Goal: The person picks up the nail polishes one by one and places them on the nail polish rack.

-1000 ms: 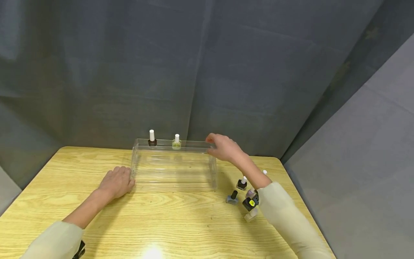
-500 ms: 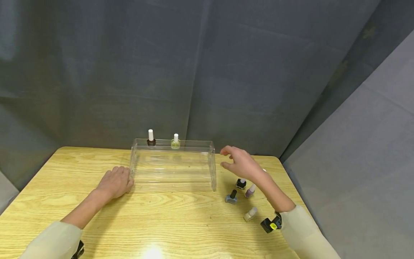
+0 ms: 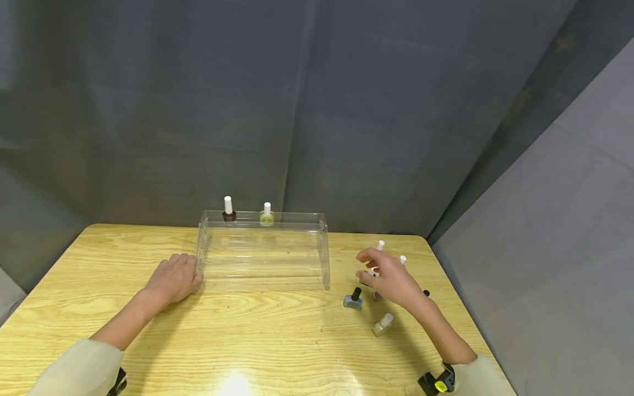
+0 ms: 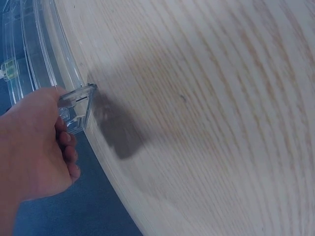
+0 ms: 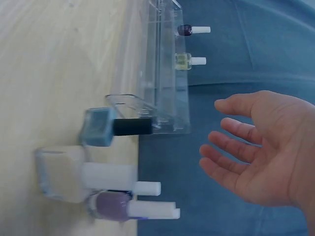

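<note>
A clear stepped acrylic rack (image 3: pixel 262 253) stands on the table. On its top step are a dark red nail polish bottle (image 3: pixel 229 210) and a pale yellow one (image 3: pixel 267 215), both white-capped. My left hand (image 4: pixel 39 142) grips the rack's left end with curled fingers. My right hand (image 3: pixel 391 278) holds nothing, its fingers spread and lightly bent above a group of nail polish bottles. Around it stand a blue-grey bottle with black cap (image 3: pixel 353 300), a cream bottle (image 3: pixel 382 325) and a purple bottle (image 5: pixel 112 205). Other bottles are partly hidden behind the hand.
The wooden table (image 3: pixel 238 341) ends at a dark curtain (image 3: pixel 198 137) close behind the rack. A grey panel (image 3: pixel 555 220) borders the right side. A white-capped bottle (image 3: pixel 381 245) stands beyond the right hand, and another white cap (image 3: pixel 403 259) shows beside it.
My right hand has moved from the rack's top right corner, rightward and toward me, to above the loose bottles. My left hand stays at the rack's left end.
</note>
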Demonstrator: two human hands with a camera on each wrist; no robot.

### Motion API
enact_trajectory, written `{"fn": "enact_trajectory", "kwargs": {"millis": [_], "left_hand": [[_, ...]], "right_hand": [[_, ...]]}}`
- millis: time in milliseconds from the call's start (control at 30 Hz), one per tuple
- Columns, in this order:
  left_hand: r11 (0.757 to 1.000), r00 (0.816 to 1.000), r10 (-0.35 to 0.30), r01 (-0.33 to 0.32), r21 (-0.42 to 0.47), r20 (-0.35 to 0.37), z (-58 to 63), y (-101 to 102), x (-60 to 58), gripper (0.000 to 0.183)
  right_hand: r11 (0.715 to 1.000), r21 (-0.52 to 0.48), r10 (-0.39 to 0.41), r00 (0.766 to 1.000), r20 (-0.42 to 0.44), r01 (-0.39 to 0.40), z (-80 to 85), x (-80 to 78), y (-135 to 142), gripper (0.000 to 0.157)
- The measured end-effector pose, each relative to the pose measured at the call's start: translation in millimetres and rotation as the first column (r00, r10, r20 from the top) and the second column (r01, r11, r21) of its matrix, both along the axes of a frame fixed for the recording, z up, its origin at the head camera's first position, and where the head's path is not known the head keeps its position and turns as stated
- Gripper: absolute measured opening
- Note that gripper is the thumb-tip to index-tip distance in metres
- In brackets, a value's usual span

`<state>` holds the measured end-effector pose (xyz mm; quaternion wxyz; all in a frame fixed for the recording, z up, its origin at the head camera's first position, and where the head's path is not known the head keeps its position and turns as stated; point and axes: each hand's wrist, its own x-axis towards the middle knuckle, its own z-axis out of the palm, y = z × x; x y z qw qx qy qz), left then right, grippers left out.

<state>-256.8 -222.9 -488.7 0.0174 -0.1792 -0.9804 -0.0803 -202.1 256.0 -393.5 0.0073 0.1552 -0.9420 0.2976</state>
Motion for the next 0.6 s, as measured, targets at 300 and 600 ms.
{"fn": "enact_trajectory", "kwargs": {"millis": [300,600], "left_hand": [[1.0,1.0,0.002,-0.002,0.001,-0.001,-1.6,-1,0.0,0.027],[1.0,1.0,-0.014,0.014,0.003,-0.009,-0.8,-1,1.1,0.026]], "right_hand": [[0.986,-0.164,-0.002,0.999,0.054,0.011,-23.9,23.5,23,0.024],[0.951,-0.31,0.041,0.984,0.175,0.015,-48.0,41.6,48,0.035]]}}
